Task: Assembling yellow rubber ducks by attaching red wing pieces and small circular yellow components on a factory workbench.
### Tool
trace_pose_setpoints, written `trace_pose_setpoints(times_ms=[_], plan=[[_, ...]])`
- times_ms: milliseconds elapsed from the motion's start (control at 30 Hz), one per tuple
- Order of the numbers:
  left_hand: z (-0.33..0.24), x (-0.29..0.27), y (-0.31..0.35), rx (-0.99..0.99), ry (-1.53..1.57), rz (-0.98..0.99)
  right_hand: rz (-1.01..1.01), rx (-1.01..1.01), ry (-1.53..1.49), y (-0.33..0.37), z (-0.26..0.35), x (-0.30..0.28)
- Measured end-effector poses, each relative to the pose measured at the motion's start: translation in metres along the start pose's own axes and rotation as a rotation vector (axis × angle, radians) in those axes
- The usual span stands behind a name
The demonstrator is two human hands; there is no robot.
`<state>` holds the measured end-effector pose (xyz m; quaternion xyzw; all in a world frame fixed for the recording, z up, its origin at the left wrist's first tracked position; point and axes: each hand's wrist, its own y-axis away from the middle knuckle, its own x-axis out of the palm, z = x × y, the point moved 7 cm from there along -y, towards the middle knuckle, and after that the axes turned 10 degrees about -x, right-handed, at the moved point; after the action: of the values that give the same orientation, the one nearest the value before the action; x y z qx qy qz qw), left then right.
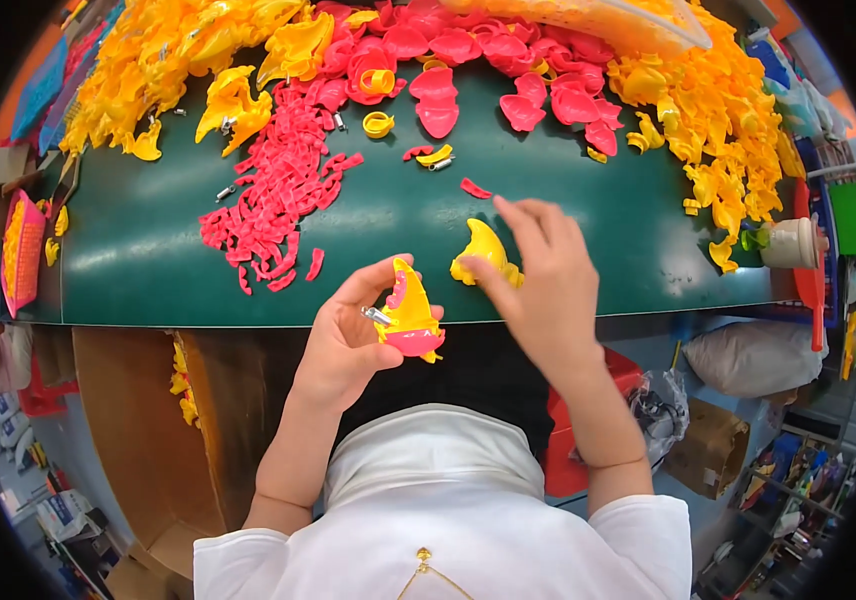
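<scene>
Left hand (333,345) pinches a yellow shell (413,308) between thumb and fingers, hollow side facing the wearer, likely so its pink lining (415,344) and the metal cylinder (376,315) jutting at nine o'clock show plainly. Right hand (548,270), at half past one, has thumb and index spread around a second yellow shell (485,243); contact cannot be told. Farther over the green table (398,215): pink strips (273,190) toward half past ten, probably for easy reach; pink shells (436,100) at twelve; a yellow heap (698,120) at two, seemingly sorted by kind.
</scene>
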<state>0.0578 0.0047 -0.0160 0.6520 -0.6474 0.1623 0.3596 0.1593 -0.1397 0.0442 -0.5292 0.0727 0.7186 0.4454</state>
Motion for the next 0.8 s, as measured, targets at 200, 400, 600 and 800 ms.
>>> trace_pose_setpoints(times_ms=[200,400,600,800], plan=[[-0.007,0.001,0.0,0.065,-0.112,-0.065,-0.126,-0.022,-0.376,0.023,0.007,0.007],[-0.005,0.01,0.001,0.084,-0.186,0.017,0.015,0.003,-0.822,0.03,0.03,0.01],[-0.009,0.013,0.002,0.108,-0.231,0.067,-0.086,0.034,-0.894,0.037,0.03,0.019],[-0.005,0.012,0.002,0.038,-0.127,0.02,-0.127,0.053,-0.927,0.044,0.029,0.02]])
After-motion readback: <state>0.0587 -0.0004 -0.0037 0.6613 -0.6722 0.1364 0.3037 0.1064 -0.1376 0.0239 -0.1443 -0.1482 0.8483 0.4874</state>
